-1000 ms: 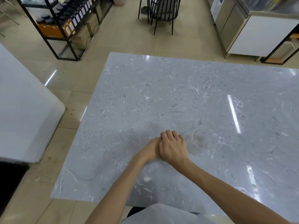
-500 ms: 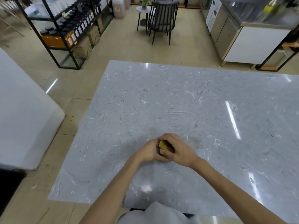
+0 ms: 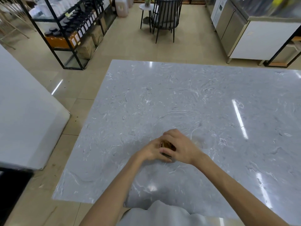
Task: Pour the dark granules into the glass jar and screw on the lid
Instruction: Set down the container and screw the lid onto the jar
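Both hands meet over a small glass jar with a gold lid (image 3: 167,145) near the front middle of the grey marble table (image 3: 179,98). My left hand (image 3: 150,150) wraps the jar's left side. My right hand (image 3: 180,146) curls over the lid from the right, fingers arched across its top. Only a sliver of the gold lid and dark contents shows between the fingers; the jar's body is hidden. A clear, almost invisible shallow glass dish (image 3: 201,141) rests on the table just right of my right hand.
A white counter (image 3: 24,121) stands to the left across a strip of floor. Beyond the table are a black shelf rack with bottles (image 3: 71,30), a dark chair (image 3: 164,18) and steel cabinets (image 3: 254,35) at the back right.
My right hand has shifted from fully covering the jar to curling around the lid, so the gold lid shows. The camera has tilted up, revealing more of the room.
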